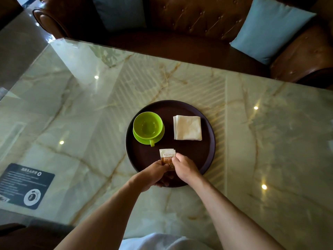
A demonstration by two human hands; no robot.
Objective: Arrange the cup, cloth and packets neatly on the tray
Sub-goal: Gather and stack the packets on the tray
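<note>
A round dark brown tray (207, 150) lies on the marble table. On its left part stands a green cup (147, 126) on a green saucer (139, 138), handle pointing toward me. A folded white cloth (187, 127) rests flat on the tray's right part. At the tray's near side is a small stack of white-and-brown packets (167, 155). My left hand (153, 175) pinches the stack's left lower edge and my right hand (183, 166) pinches its right edge. The lower part of the packets is hidden by my fingers.
The glossy marble table (90, 105) extends widely to both sides of the tray. A dark printed card (23, 184) lies at the near left. A brown leather sofa (189, 24) with blue cushions (270, 27) runs along the far edge.
</note>
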